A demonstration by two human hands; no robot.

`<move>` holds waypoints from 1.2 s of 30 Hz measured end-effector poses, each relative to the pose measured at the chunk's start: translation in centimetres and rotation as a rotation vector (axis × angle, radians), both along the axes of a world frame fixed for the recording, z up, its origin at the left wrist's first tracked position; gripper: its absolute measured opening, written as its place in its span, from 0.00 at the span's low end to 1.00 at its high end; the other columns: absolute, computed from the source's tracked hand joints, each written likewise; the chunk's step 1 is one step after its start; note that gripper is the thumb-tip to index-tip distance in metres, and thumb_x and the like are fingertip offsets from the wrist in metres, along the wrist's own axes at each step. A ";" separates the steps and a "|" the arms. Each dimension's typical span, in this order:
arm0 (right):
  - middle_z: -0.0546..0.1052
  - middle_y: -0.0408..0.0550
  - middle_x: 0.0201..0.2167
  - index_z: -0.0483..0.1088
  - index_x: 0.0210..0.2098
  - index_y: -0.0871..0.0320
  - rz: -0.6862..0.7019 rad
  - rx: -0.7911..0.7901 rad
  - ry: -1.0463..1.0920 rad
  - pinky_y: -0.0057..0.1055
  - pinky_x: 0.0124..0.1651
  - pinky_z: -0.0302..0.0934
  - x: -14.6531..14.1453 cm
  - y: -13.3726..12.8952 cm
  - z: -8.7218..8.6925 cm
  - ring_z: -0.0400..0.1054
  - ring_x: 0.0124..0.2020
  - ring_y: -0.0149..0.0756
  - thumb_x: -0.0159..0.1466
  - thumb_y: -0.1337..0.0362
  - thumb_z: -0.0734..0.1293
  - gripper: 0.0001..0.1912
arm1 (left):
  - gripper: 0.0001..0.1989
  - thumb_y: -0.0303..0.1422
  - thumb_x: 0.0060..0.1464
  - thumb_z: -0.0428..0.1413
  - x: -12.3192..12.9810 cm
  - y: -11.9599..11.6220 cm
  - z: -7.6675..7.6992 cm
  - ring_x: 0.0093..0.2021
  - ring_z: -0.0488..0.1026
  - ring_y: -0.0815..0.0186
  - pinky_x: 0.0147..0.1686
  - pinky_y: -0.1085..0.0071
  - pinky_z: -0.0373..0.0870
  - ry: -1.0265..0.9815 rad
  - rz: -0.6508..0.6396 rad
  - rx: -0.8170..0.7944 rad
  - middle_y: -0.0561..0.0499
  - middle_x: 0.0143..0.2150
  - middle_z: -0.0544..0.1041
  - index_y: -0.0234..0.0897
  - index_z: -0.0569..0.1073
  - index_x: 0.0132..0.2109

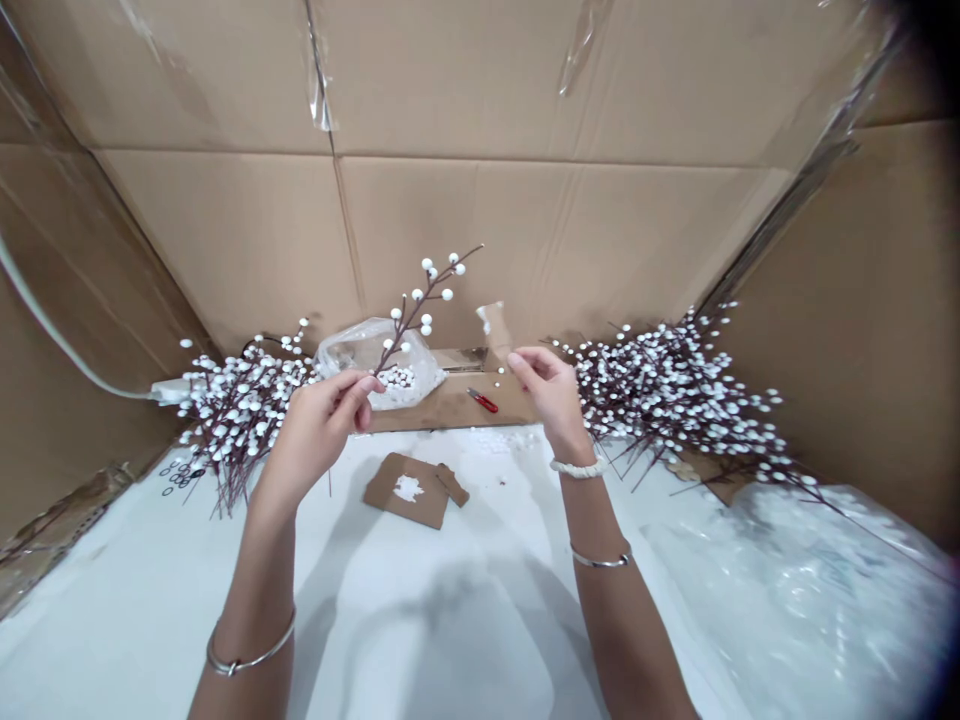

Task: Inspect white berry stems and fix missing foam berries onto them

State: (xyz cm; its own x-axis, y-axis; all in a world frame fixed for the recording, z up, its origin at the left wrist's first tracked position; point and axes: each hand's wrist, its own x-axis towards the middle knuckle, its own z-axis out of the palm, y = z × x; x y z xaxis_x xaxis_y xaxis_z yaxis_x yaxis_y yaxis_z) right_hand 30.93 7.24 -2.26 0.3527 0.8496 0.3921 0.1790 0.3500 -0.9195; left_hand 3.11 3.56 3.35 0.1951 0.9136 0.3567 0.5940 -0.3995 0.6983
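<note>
The left hand (319, 435) has its fingers (360, 385) clamped on a thin brown twig dotted with round white berries (420, 308), right in front of the clear plastic bag (352, 350); over beside it, the right hand (551, 395) brings its fingers (525, 362) together.

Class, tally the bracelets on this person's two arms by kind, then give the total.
Metal bangles: 2
White beaded bracelets: 1
Total: 3
</note>
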 end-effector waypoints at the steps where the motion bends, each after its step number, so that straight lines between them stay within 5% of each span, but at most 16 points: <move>1: 0.75 0.44 0.30 0.74 0.35 0.61 0.095 -0.085 -0.065 0.27 0.33 0.59 -0.1 0.2 -0.5 0.64 0.29 0.28 0.55 0.52 0.69 0.17 | 0.16 0.41 0.63 0.48 -0.1 0.0 0.1 0.23 0.65 0.71 0.26 0.75 0.59 -0.010 0.007 -0.002 0.55 0.22 0.71 0.37 0.74 0.36; 4: 0.76 0.45 0.28 0.75 0.35 0.61 0.397 -0.357 -0.237 0.26 0.28 0.56 -1.0 0.6 -2.9 0.62 0.25 0.27 0.55 0.51 0.67 0.19 | 0.15 0.40 0.62 0.48 -0.4 -0.2 0.3 0.23 0.65 0.71 0.26 0.75 0.60 -0.022 0.028 0.010 0.55 0.22 0.71 0.37 0.74 0.36; 7: 0.74 0.44 0.22 0.76 0.28 0.62 0.532 -0.490 -0.311 0.24 0.25 0.53 -2.1 0.3 -5.5 0.60 0.22 0.26 0.52 0.55 0.69 0.14 | 0.15 0.39 0.62 0.48 -0.7 -0.4 0.6 0.22 0.64 0.72 0.26 0.75 0.59 -0.012 0.041 0.031 0.55 0.21 0.71 0.36 0.74 0.35; 12: 0.76 0.46 0.23 0.76 0.28 0.62 0.599 -0.593 -0.402 0.24 0.24 0.53 -3.0 -1.3 -8.2 0.60 0.22 0.27 0.54 0.61 0.66 0.11 | 0.15 0.38 0.62 0.48 -1.1 -0.6 0.8 0.22 0.63 0.73 0.25 0.75 0.58 -0.037 0.039 0.050 0.55 0.21 0.71 0.36 0.74 0.34; 21: 0.77 0.46 0.26 0.75 0.26 0.61 0.604 -0.606 -0.538 0.27 0.35 0.60 -3.4 -2.3 -9.2 0.68 0.29 0.32 0.57 0.61 0.63 0.12 | 0.15 0.37 0.62 0.48 -1.5 -0.9 1.0 0.22 0.65 0.72 0.26 0.75 0.59 -0.080 0.021 0.058 0.55 0.21 0.71 0.36 0.73 0.31; 27: 0.80 0.48 0.29 0.77 0.26 0.58 0.473 -0.535 -0.620 0.32 0.40 0.60 -3.3 -3.1 -7.6 0.69 0.29 0.36 0.55 0.64 0.67 0.07 | 0.15 0.39 0.61 0.49 -1.2 -0.1 0.5 0.20 0.61 0.72 0.22 0.75 0.56 -0.250 -0.114 -0.012 0.55 0.20 0.69 0.34 0.74 0.37; 32: 0.80 0.49 0.43 0.77 0.42 0.56 0.381 -0.363 -0.501 0.33 0.46 0.63 -5.1 -3.0 -3.2 0.71 0.41 0.38 0.63 0.54 0.63 0.16 | 0.16 0.45 0.58 0.53 0.2 0.5 -0.2 0.21 0.65 0.72 0.26 0.75 0.62 -0.512 -0.314 -0.236 0.56 0.20 0.67 0.35 0.72 0.36; 34: 0.78 0.48 0.49 0.74 0.49 0.54 0.458 -0.236 -0.205 0.31 0.47 0.65 -6.5 -2.7 -1.1 0.71 0.46 0.36 0.65 0.50 0.60 0.21 | 0.16 0.46 0.58 0.54 1.1 0.6 -0.6 0.21 0.64 0.73 0.26 0.76 0.63 -0.590 -0.397 -0.347 0.57 0.20 0.65 0.35 0.71 0.36; 36: 0.77 0.46 0.49 0.76 0.47 0.52 0.580 -0.130 0.115 0.30 0.46 0.66 -8.0 -2.5 0.4 0.71 0.45 0.34 0.62 0.50 0.65 0.19 | 0.16 0.46 0.57 0.55 2.0 0.8 -1.2 0.21 0.63 0.74 0.25 0.77 0.63 -0.647 -0.457 -0.430 0.58 0.20 0.64 0.35 0.71 0.36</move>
State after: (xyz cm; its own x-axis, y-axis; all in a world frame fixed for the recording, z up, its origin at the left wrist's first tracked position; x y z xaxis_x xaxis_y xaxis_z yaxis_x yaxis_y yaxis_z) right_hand 22.95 4.72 -1.85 -0.1481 0.9543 0.2595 -0.1101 0.2448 -0.9633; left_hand 5.13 4.40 2.13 0.4516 0.8762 0.1682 -0.1193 -0.1275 0.9846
